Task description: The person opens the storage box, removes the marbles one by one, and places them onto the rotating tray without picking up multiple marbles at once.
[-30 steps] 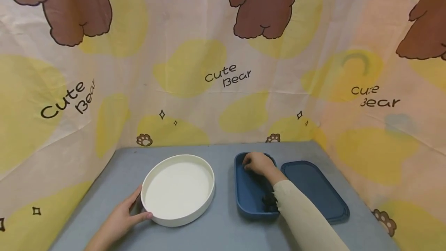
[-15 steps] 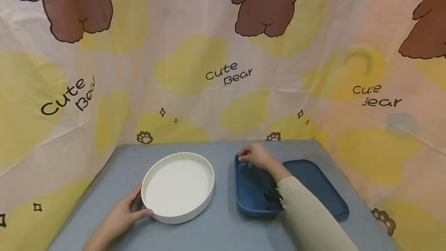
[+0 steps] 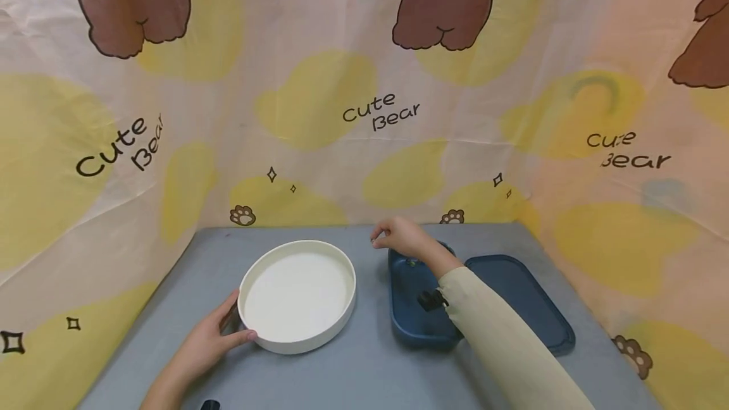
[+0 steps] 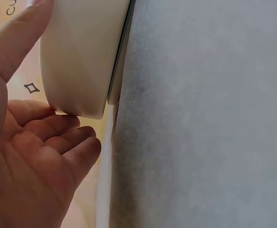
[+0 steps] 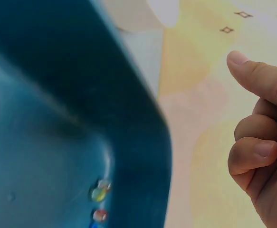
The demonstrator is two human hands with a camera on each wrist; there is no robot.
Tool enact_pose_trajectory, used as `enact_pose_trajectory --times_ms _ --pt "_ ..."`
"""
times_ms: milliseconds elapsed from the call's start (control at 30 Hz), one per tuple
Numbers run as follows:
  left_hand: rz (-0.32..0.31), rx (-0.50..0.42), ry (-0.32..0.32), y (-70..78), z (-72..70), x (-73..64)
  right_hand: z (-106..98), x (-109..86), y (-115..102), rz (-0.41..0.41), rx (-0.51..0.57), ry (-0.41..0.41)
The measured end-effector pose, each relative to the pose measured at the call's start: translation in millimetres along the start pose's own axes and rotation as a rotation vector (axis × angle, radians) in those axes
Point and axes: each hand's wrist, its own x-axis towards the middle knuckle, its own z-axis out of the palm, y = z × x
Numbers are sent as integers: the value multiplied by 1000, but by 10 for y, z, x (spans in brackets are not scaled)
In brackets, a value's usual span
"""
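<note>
My left hand [image 3: 205,343] holds the near-left side of a round white tray [image 3: 299,293], thumb on its rim. In the left wrist view its fingers [image 4: 57,130] curl against the tray's outer wall [image 4: 79,57]. My right hand [image 3: 401,237] is raised over the far-left corner of a deep blue box [image 3: 410,309], thumb and fingertip pinched together. A tiny spot shows at the fingertips, apparently a marble; it is mostly hidden. Several small glass marbles [image 5: 99,194] lie in the box's corner in the right wrist view.
A flat blue lid [image 3: 524,299] lies on the grey tabletop [image 3: 324,378] to the right of the box. Behind and at both sides hangs a patterned cloth [image 3: 307,144] with bears. A black wrist camera [image 3: 431,300] sits at the right sleeve.
My right hand has risen out of the blue box and moved left and away, past its far-left corner, with fingertips pinched. The left hand stays on the tray. The head view has tilted slightly.
</note>
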Motion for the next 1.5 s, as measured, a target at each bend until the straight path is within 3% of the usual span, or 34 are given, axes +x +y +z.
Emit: enact_pose_trajectory --times_ms 267,433,633,867,1000,1300,1500 --pt "4 -54 -23 7 -26 22 40 157 -247 -36 -23 -50" --pt "-9 -21 -28 0 -66 29 146 291 -350 -95 -35 -82" --pt "-18 -13 -38 6 -58 40 259 433 -484 -171 -124 -170" --pt "-17 -19 -39 22 -67 42 400 622 -733 -174 -144 -227" --pt "-39 -17 -52 30 -66 45 528 706 -796 -200 -138 -237" --pt "-19 -8 -34 -20 -54 64 859 802 -842 -217 -96 -264" --pt "-14 -29 -49 5 -52 64 971 836 -848 -229 -117 -275"
